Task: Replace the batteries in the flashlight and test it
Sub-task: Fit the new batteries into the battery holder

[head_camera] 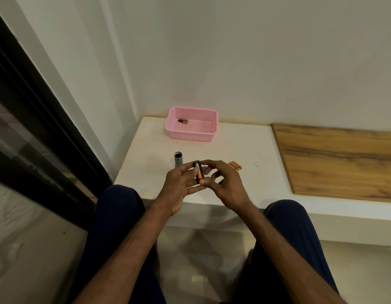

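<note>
Mid-swap, approx. Both hands hold the black battery holder (pixel 199 172) w/ an orange battery in it: left hand (pixel 181 187) and right hand (pixel 225 183) each in a narrow grip. Flashlight tube (pixel 178 159) stands open just behind the holder, on the counter (pixel 245 145). One old battery (pixel 182 121) lies in the pink basket (pixel 191 133) further back; spare batteries (pixel 235 165) right of the holder. Left: load, reassemble, test.

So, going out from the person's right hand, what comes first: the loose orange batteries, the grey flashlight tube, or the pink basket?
From the right hand, in the head view:
1. Loose orange batteries, on the table just beyond it, to its right.
2. Grey flashlight tube, standing upright past the left hand.
3. Pink basket, at the back by the wall, holding one battery.
</note>
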